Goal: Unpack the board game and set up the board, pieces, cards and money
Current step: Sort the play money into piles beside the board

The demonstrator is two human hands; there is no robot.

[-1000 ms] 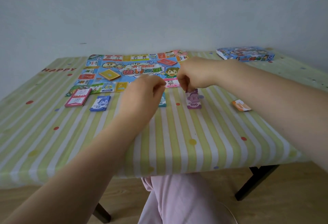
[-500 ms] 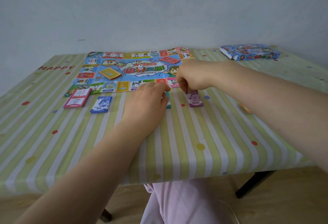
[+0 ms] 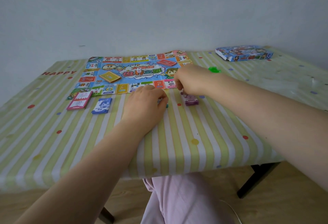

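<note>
The game board (image 3: 134, 71) lies flat at the back of the table, with a yellow card deck (image 3: 110, 77), a red card deck (image 3: 166, 62) and a white die (image 3: 139, 69) on it. In front of it lie a pink card stack (image 3: 79, 101) and a blue money stack (image 3: 102, 105). My left hand (image 3: 145, 103) curls over a teal money stack (image 3: 166, 106), which is mostly hidden. My right hand (image 3: 190, 81) pinches the far end of a purple money stack (image 3: 191, 100) lying on the cloth.
The game box (image 3: 245, 53) sits at the far right corner by the wall. A green piece (image 3: 213, 69) lies just beyond my right wrist. The striped tablecloth (image 3: 177, 143) hangs over the near edge; my knees are below it.
The purple money stack has gone down flat on the table under my right hand. My left hand stays on the teal stack. The orange card at the right is now hidden by my forearm.
</note>
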